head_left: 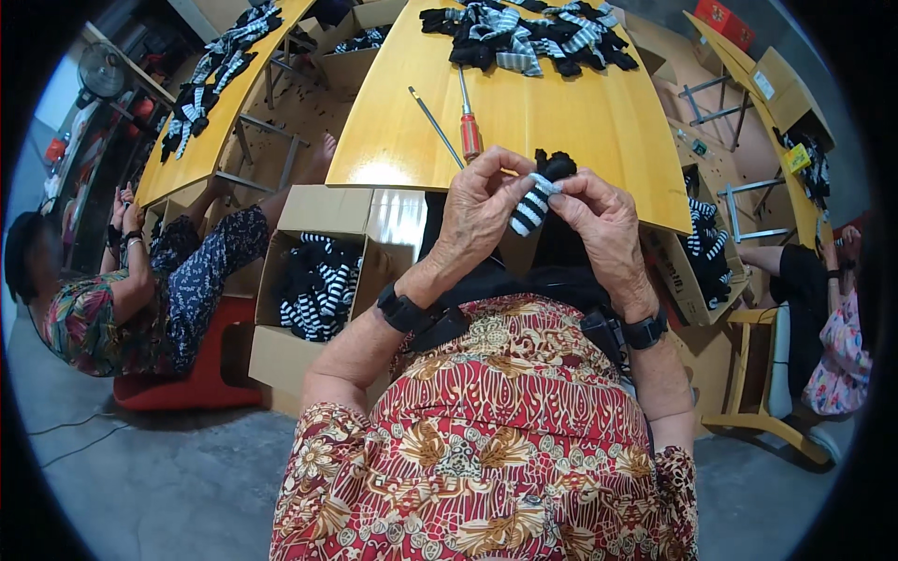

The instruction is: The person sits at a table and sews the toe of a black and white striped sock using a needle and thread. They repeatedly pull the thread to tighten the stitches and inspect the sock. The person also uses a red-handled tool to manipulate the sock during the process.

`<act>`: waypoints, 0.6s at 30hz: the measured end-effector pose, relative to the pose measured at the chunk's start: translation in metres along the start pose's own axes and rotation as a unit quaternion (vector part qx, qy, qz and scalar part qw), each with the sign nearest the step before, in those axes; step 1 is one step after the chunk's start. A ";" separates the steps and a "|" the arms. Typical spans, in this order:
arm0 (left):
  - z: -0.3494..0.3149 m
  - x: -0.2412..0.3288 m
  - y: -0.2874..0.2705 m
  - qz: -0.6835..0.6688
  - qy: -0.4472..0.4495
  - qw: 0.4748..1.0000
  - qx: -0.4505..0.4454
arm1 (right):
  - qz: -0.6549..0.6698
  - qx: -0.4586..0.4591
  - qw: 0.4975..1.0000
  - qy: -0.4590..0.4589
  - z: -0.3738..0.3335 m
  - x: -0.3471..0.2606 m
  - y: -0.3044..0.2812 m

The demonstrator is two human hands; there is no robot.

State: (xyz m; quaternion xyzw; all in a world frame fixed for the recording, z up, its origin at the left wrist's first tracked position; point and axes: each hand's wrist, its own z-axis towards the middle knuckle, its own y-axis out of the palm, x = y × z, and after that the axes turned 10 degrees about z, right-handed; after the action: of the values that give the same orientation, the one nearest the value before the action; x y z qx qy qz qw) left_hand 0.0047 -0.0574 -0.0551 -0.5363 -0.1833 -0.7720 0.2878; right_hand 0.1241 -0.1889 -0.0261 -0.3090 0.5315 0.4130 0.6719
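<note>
Both hands pinch 1 striped sock at the near edge of the yellow table.

Left hand (479, 208) and right hand (603, 220) are closed on a black-and-white striped sock (531, 208), held in the air between them just above the table (561, 122) edge; its black end (555, 165) sticks up by the right fingertips. A red-handled screwdriver (469, 131) and a thin metal rod (436, 126) lie on the table just beyond the hands. A pile of striped socks (528, 33) sits at the far side. An open cardboard box (318, 280) with more socks stands under the table at left. Another person (112, 299) sits at far left.
</note>
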 end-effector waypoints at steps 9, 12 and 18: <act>0.004 0.008 0.006 -0.138 -0.026 0.990 -0.007 | 0.140 0.013 0.989 0.046 0.005 0.005 -0.001; 0.003 0.006 0.009 -0.210 -0.047 0.976 -0.023 | 0.213 0.063 0.973 0.055 0.005 0.011 0.005; -0.002 -0.004 0.005 -0.239 -0.089 0.961 -0.107 | 0.262 0.069 0.961 0.049 0.012 0.019 0.002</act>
State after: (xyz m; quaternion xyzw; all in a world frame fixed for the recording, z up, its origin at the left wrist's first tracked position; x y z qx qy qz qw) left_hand 0.0070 -0.0614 -0.0597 -0.5713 -0.2476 -0.7823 0.0187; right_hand 0.1294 -0.1733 -0.0416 -0.1311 0.6533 0.5213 0.5331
